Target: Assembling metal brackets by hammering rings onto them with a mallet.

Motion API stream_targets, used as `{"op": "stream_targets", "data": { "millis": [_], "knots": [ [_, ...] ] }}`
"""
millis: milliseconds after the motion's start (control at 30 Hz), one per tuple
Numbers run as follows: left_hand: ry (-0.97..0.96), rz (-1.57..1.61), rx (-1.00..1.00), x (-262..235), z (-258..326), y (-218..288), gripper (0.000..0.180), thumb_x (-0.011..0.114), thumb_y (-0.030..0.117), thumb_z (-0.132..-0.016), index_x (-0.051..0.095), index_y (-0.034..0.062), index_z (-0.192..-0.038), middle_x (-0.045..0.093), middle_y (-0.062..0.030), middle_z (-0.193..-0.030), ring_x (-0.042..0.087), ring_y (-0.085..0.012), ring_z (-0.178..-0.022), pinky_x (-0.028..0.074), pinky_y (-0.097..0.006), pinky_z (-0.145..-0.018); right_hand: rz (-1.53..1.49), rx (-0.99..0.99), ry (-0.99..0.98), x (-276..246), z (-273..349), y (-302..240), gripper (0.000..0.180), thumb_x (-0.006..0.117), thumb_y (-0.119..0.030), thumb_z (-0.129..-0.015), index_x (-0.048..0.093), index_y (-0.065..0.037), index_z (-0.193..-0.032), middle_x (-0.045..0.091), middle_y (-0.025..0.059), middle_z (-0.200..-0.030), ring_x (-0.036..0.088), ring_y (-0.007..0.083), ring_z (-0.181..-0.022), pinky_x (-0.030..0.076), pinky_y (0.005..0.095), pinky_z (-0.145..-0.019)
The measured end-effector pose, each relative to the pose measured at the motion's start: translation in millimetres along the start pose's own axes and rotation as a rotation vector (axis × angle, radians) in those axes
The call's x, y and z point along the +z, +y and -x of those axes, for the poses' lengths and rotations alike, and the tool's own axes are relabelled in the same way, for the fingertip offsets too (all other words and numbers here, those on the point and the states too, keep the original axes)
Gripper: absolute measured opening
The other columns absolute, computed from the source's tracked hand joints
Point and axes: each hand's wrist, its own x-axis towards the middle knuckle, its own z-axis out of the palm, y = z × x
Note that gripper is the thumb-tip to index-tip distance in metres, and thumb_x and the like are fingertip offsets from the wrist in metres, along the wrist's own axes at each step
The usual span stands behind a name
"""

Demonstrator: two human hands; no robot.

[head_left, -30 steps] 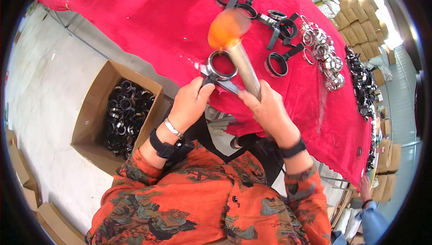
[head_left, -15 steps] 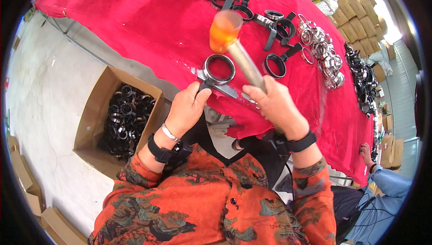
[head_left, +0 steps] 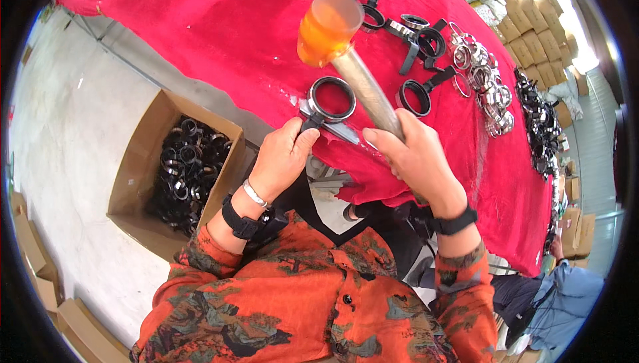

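My left hand (head_left: 281, 158) pinches the short black handle of a ring-shaped part (head_left: 313, 121), a black ring with a silver metal band. The ring lies at the near edge of the red-covered table, over a flat grey metal piece (head_left: 343, 132). In my right hand (head_left: 426, 163) is a mallet (head_left: 331, 26) with a translucent orange head and a pale, worn handle. My fingers wrap round the lower handle. The mallet head is raised above the table, beyond the ring and apart from it.
Several black handled rings (head_left: 414, 96) lie right of the mallet. Beyond them are piles of silver bands (head_left: 480, 73) and black parts (head_left: 538, 123). A cardboard box (head_left: 136, 163) of black ringed parts stands at my left. Another person's blue sleeve (head_left: 572, 293) is at the right.
The mallet head has shifted up and left in view, and my right hand has moved slightly right. My left hand keeps its pinch. The other person's hand has moved farther along the table edge.
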Motion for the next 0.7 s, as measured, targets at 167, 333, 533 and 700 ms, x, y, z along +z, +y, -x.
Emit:
{"op": "stream_targets", "data": {
  "millis": [167, 333, 533, 700],
  "knots": [
    [-0.018, -0.026, -0.015, -1.0, 5.6, 2.3, 0.033, 0.057, 0.031, -0.091, 0.048, 0.0011, -0.080, 0.054, -0.0244, -0.069, 0.054, -0.0460, -0.070, 0.041, -0.048, -0.058, 0.161, -0.181, 0.160, 23.8, 10.4, 17.0, 0.042, 0.071, -0.034, -0.082, 0.053, 0.004, -0.087, 0.054, 0.0202, -0.066, 0.057, 0.0266, -0.058, 0.043, 0.0388, -0.054],
    [-0.027, -0.002, -0.059, -3.0, 4.0, -1.8, 0.033, 0.057, 0.031, -0.092, 0.049, 0.0012, -0.081, 0.054, -0.0248, -0.069, 0.054, -0.0465, -0.071, 0.041, -0.047, -0.058, 0.006, -0.026, 0.021, 6.9, 3.4, -1.7, 0.040, 0.071, -0.032, -0.082, 0.053, 0.003, -0.085, 0.055, 0.0185, -0.066, 0.055, 0.0249, -0.059, 0.044, 0.0381, -0.056],
    [0.007, -0.030, -0.009, -0.5, 4.6, -1.8, 0.034, 0.057, 0.032, -0.092, 0.048, 0.0013, -0.080, 0.055, -0.0244, -0.070, 0.054, -0.0461, -0.071, 0.041, -0.047, -0.057, 0.169, -0.148, 0.129, 12.2, 26.6, -0.8, 0.041, 0.073, -0.033, -0.080, 0.051, 0.001, -0.085, 0.056, 0.0222, -0.065, 0.060, 0.0342, -0.060, 0.045, 0.0403, -0.054],
    [-0.039, -0.025, -0.025, -4.3, 2.9, 2.9, 0.033, 0.057, 0.031, -0.092, 0.047, 0.0013, -0.080, 0.055, -0.0227, -0.068, 0.055, -0.0440, -0.068, 0.041, -0.046, -0.057, 0.165, -0.135, 0.087, -7.0, 20.0, -5.3, 0.043, 0.072, -0.034, -0.081, 0.050, 0.002, -0.081, 0.055, 0.0234, -0.066, 0.055, 0.0345, -0.057, 0.044, 0.0414, -0.055]
  ]
}}
